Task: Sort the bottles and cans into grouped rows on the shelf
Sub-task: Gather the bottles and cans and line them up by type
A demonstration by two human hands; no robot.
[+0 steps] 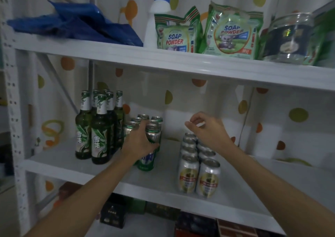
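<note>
A white metal shelf (72, 164) is standing before a curtain (199, 95) dotted orange and green. On its middle board, green bottles (100, 133) bearing white Chinese characters are standing at the left, green cans (143, 118) are clustering beside them, and silver cans (188, 173) with red-and-gold labels, too blurred to read, are lining up in two rows at the right. The left hand (137, 142) is gripping one can (153, 134) in the green cluster. The right hand (208, 131) is hovering over the silver rows, fingers loosely curled, holding nothing visible. Above, two bags (175, 35) reading "SOAP POWDER" are sitting between a white bottle (159, 6) and a glass jar (290, 39).
</note>
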